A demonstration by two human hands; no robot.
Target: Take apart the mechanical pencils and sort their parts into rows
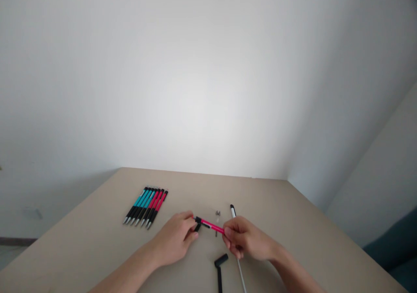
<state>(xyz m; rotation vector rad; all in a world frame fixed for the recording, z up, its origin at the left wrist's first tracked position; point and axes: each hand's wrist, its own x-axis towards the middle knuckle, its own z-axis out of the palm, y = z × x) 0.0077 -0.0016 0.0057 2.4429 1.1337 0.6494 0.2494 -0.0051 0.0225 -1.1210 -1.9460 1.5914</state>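
Observation:
A pink pen barrel (212, 226) with a black clip part stretches between my two hands above the table. My right hand (249, 238) pinches its right end. At the black end, my left hand (174, 238) has its fingers closed on the pen, with a dark piece (197, 227) beside the fingertips. Small metal pen parts (217, 214) lie just behind the barrel. Below the hands are a short black tube (221, 260) and a longer black piece (219, 280). The left fingertips' exact hold is partly hidden.
Several assembled pens (145, 207), turquoise and pink with black grips, lie in a slanted row at the left of the beige table (97, 241). A thin white rod with a black tip (233, 210) passes under my right hand. The wall (195, 89) borders the far edge.

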